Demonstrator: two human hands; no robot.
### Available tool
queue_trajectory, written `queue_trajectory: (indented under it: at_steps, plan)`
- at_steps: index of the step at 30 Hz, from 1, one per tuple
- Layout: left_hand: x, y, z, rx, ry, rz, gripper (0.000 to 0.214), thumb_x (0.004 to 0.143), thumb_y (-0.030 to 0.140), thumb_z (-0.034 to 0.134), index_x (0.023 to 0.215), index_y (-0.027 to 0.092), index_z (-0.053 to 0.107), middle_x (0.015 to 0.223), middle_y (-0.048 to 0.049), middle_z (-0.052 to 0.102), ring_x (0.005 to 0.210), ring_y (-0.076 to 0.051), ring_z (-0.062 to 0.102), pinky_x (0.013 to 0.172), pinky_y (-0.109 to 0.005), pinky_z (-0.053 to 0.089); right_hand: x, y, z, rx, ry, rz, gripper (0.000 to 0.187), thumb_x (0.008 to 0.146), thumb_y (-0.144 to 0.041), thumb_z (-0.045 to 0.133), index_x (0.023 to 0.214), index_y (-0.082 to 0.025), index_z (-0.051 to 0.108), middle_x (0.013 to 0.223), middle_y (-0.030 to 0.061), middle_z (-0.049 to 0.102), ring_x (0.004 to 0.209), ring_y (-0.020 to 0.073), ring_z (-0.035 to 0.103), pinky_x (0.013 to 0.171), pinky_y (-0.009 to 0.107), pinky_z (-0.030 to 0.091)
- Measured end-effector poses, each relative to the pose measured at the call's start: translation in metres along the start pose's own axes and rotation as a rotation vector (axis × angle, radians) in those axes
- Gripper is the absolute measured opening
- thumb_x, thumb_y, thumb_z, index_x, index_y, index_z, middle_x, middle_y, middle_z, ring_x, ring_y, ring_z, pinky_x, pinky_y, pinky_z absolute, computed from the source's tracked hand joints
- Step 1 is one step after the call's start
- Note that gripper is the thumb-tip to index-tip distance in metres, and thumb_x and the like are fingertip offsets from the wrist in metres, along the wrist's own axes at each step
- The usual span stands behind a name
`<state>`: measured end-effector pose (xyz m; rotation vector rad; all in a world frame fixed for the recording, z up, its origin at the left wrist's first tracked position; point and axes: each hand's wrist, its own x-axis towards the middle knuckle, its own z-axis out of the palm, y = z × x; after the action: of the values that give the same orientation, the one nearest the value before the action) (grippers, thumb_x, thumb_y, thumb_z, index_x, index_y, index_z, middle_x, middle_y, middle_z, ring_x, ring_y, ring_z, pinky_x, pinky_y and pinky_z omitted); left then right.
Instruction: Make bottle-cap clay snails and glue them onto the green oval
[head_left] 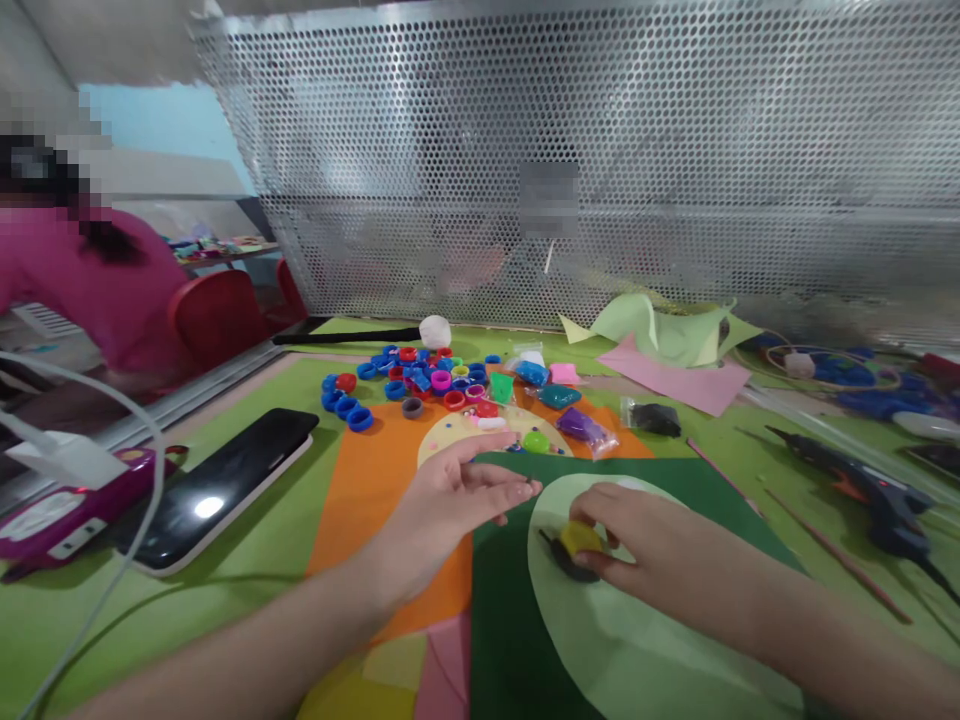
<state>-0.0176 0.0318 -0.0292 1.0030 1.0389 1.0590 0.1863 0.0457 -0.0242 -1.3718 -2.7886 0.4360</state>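
Observation:
My right hand [652, 545] is closed on a small yellow lump of clay [579, 538], pressing it onto a dark piece on the pale green paper circle [637, 650]. The circle lies on a dark green sheet [502, 640]. My left hand [457, 500] hovers just left of it with fingers loosely stretched out, holding nothing, over the edge of an orange sheet [367, 490]. Beyond the hands sit a beige paper disc [457, 432], small bags of coloured clay [589, 430] and a heap of several plastic bottle caps [420, 385].
A black phone [217, 490] and a pink device [60, 510] with a white cable lie at the left. A glue gun [862, 490] lies at the right. Pink and pale green papers [675, 350] sit by a perforated metal screen [600, 150]. A person in pink sits far left.

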Motion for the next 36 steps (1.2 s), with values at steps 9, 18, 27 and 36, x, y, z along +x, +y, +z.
queue_trajectory:
  at_steps: [9, 18, 27, 36]
  plan:
    - [-0.003, 0.000, 0.000, -0.190, 0.050, -0.037, 0.056, 0.061, 0.026, 0.084, 0.110, 0.018, 0.059, 0.063, 0.0056, 0.063, 0.068, -0.010, 0.058, 0.057, -0.020, 0.040, -0.018, -0.005, -0.011, 0.031, 0.660, -0.300, 0.022, 0.083, -0.018, 0.051, 0.105, -0.021, 0.053, 0.098, 0.0024, 0.063, 0.077, 0.0131, 0.062, 0.070, 0.024, 0.053]
    - [-0.018, -0.009, 0.011, -0.225, -0.088, 0.054, 0.044, 0.072, 0.018, 0.076, 0.113, 0.021, 0.060, 0.069, 0.0037, 0.069, 0.065, -0.008, 0.060, 0.063, -0.019, 0.044, -0.027, -0.027, -0.013, -0.108, 0.859, -0.382, 0.015, 0.086, -0.022, 0.054, 0.099, -0.014, 0.054, 0.090, 0.0054, 0.064, 0.085, 0.0104, 0.062, 0.080, 0.016, 0.050]
    - [-0.019, -0.006, 0.010, -0.180, -0.093, 0.061, 0.040, 0.075, 0.019, 0.073, 0.113, 0.023, 0.061, 0.069, 0.0051, 0.069, 0.062, -0.006, 0.055, 0.062, -0.018, 0.043, -0.025, -0.027, -0.011, -0.182, 0.884, -0.395, 0.015, 0.087, -0.022, 0.053, 0.098, -0.012, 0.056, 0.088, 0.0047, 0.066, 0.083, 0.0106, 0.063, 0.080, 0.017, 0.052]
    - [-0.021, -0.002, 0.010, -0.105, -0.063, 0.076, 0.039, 0.075, 0.021, 0.072, 0.112, 0.023, 0.061, 0.074, 0.0035, 0.070, 0.065, -0.009, 0.058, 0.065, -0.021, 0.044, -0.028, -0.025, -0.010, -0.247, 0.820, -0.347, 0.019, 0.085, -0.022, 0.055, 0.103, -0.014, 0.055, 0.093, 0.0058, 0.066, 0.086, 0.0154, 0.063, 0.079, 0.025, 0.055]
